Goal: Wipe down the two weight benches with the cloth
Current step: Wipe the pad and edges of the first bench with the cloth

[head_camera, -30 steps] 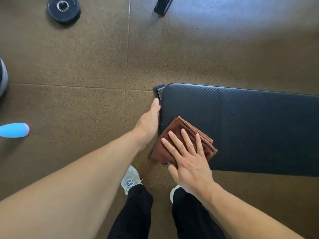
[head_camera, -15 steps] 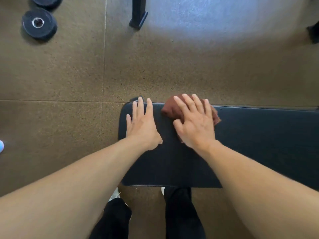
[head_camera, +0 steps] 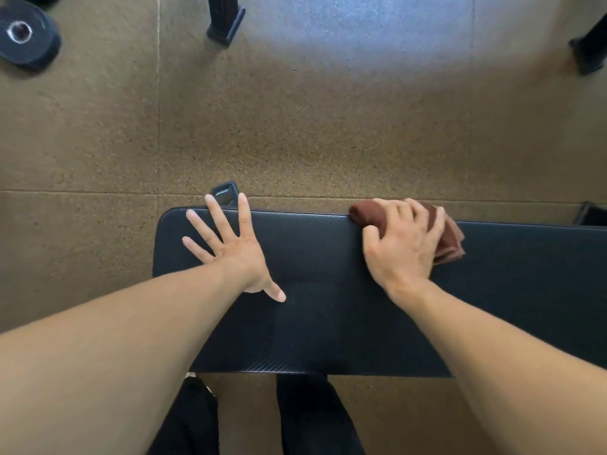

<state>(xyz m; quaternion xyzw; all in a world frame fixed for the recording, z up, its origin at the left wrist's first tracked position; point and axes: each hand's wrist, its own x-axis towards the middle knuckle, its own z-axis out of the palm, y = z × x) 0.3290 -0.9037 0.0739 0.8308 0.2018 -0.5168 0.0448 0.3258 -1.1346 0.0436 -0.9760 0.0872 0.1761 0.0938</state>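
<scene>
A black padded weight bench [head_camera: 322, 290] runs across the lower half of the head view, its left end in front of me. My right hand [head_camera: 402, 244] grips a folded brown cloth [head_camera: 450, 234] against the bench's far edge. My left hand [head_camera: 230, 247] lies flat on the pad near the left end, fingers spread, holding nothing. Only this one bench is in view.
Brown speckled rubber floor surrounds the bench. A black weight plate [head_camera: 26, 36] lies at the top left. Black frame feet stand at top centre [head_camera: 226, 21] and top right [head_camera: 591, 50]. A bench foot [head_camera: 226, 193] pokes out beyond the far edge. My legs stand below the bench.
My right hand has slid the cloth rightward along the bench's far edge. My left hand has spread its fingers and stayed near the left end.
</scene>
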